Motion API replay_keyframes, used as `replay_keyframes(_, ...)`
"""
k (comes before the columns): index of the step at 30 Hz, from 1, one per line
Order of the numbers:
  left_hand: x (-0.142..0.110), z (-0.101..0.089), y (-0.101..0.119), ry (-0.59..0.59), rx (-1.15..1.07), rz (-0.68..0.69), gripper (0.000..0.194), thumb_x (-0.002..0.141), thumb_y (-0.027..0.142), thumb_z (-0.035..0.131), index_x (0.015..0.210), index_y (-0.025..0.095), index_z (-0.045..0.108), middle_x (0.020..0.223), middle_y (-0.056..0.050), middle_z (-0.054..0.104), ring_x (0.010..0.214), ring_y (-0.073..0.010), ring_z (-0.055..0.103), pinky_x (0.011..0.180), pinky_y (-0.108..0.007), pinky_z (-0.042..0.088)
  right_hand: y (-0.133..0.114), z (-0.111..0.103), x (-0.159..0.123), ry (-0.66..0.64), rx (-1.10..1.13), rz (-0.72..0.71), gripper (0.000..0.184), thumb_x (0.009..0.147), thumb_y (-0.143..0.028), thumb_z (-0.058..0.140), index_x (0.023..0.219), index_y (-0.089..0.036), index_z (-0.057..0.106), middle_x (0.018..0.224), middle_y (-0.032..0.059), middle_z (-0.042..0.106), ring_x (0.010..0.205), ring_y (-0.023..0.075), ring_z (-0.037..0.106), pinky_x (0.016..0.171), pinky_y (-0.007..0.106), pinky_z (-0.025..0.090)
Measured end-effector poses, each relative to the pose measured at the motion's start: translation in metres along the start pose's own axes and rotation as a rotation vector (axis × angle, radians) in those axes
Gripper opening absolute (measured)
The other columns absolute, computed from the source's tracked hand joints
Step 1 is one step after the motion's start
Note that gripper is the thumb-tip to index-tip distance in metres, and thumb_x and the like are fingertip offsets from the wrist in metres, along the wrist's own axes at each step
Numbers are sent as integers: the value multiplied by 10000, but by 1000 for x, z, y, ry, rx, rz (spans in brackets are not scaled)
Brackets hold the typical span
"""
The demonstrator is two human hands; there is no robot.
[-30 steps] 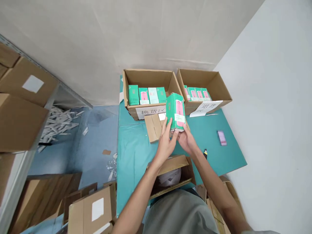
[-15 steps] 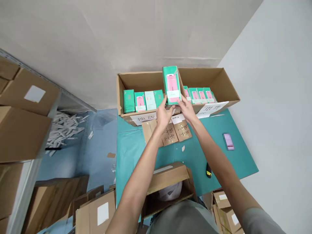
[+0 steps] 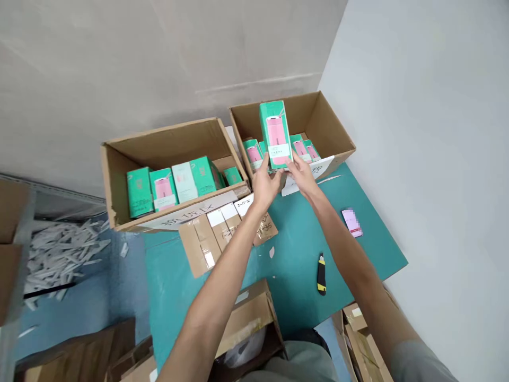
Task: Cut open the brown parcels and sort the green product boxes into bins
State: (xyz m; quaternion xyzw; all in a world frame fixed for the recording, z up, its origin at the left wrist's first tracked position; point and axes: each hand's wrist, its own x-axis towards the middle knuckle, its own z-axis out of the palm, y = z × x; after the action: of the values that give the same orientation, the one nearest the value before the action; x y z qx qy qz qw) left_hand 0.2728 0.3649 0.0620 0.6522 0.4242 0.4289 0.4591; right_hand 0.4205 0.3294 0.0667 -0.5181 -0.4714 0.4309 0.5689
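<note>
A phone (image 3: 352,222) with a partly blurred screen lies right of centre on the green tabletop (image 3: 294,286). Below and left of it rests a black and yellow utility knife (image 3: 321,277), with a small paper scrap (image 3: 271,252) nearer the middle. A pile of white strips (image 3: 59,254) covers part of the blue floor (image 3: 123,286) at left. Brown cartons (image 3: 99,350) stand lower left, and more packages (image 3: 371,350) sit lower right. A grey wall (image 3: 178,53) fills the upper left, meeting a white wall (image 3: 429,132) at upper right.

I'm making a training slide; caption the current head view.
Left hand and right hand hold a green box by an open carton of similar boxes.
</note>
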Motion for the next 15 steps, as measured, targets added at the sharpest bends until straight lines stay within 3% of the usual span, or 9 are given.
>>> replay_keyframes(4, 30, 77, 6, -80, 36, -6, 735, 1050, 438, 831, 1705, 273, 542, 1555, -140, 762, 1403, -383, 751, 1222, -525, 598, 1, -82, 24, 37, -154, -64, 1011, 974, -941, 632, 1759, -311, 535, 1822, 20, 526, 1760, 342, 371, 1443, 558, 372)
replay_keyframes(8, 61, 142, 4, -144, 14, -8, 721, 1076, 389, 795, 1726, 278, 501, 1570, -151, 745, 1392, -373, 755, 1228, -534, 582, 8, -154, 56, 46, -230, -119, 1140, 868, -1003, 687, 1724, -257, 585, 1804, 72, 549, 1749, 407, 379, 1439, 591, 365)
replay_keyframes(11, 81, 174, -5, -187, 36, -20, 721, 1094, 351, 751, 1750, 272, 462, 1587, -157, 725, 1396, -374, 747, 1240, -549, 564, 17, -192, 77, 13, -280, -122, 1110, 864, -982, 707, 1713, -276, 593, 1788, 70, 569, 1734, 396, 404, 1439, 607, 345)
replay_keyframes(15, 98, 196, -24, -272, 82, 34, 801, 1096, 338, 716, 1808, 320, 351, 1586, -139, 711, 1395, -382, 737, 1240, -603, 548, 29, -221, 99, -20, -403, -80, 916, 939, -861, 722, 1657, -299, 635, 1706, 62, 658, 1695, 359, 461, 1437, 576, 342)
